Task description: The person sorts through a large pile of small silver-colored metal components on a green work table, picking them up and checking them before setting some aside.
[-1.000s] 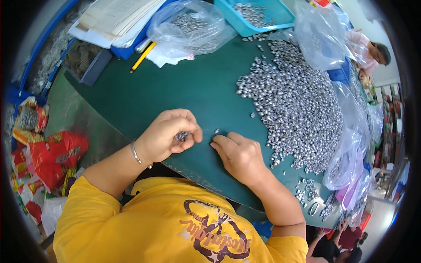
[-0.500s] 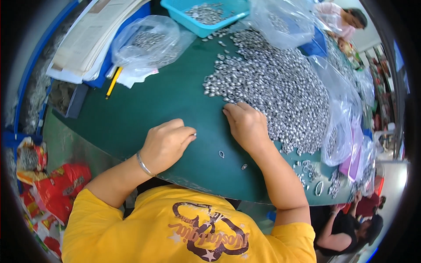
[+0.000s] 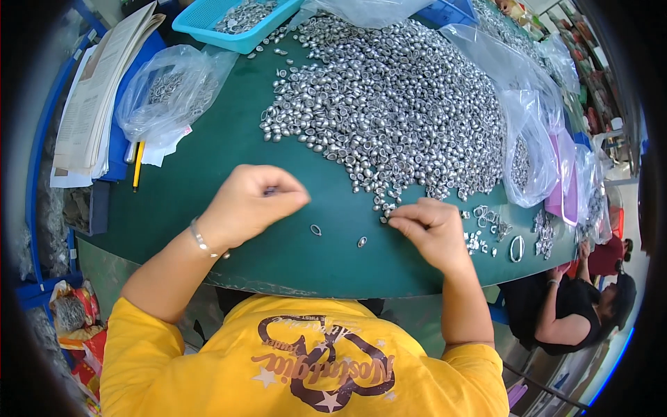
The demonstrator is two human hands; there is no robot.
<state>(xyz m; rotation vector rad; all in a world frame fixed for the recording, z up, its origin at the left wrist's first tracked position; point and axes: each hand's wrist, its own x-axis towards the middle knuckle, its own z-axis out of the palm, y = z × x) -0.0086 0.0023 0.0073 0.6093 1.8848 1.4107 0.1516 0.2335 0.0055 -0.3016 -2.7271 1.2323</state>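
A wide heap of small silver oval metal pieces (image 3: 389,104) covers much of the green tabletop. My right hand (image 3: 436,233) is at the heap's near edge, thumb and forefinger pinched at a small silver metal piece (image 3: 384,219). Left of the heap, my left hand (image 3: 253,205) hovers over the table with thumb and fingertips pressed together, slightly blurred. Whatever it may hold is hidden. Between the hands lie a loose oval ring (image 3: 316,230) and a small linked piece (image 3: 362,242).
A turquoise basket (image 3: 243,43) and a clear bag (image 3: 167,87) hold more metal pieces. At the left are papers (image 3: 104,104) and a yellow pencil-like stick (image 3: 138,167). Small chain parts (image 3: 486,221) and a bracelet-like ring (image 3: 517,248) lie right. Another person (image 3: 570,306) sits at the right.
The view has shifted, so the table's contents sit further left. My right hand has moved right along the heap's near edge. My left hand is blurred and has come closer to the heap.
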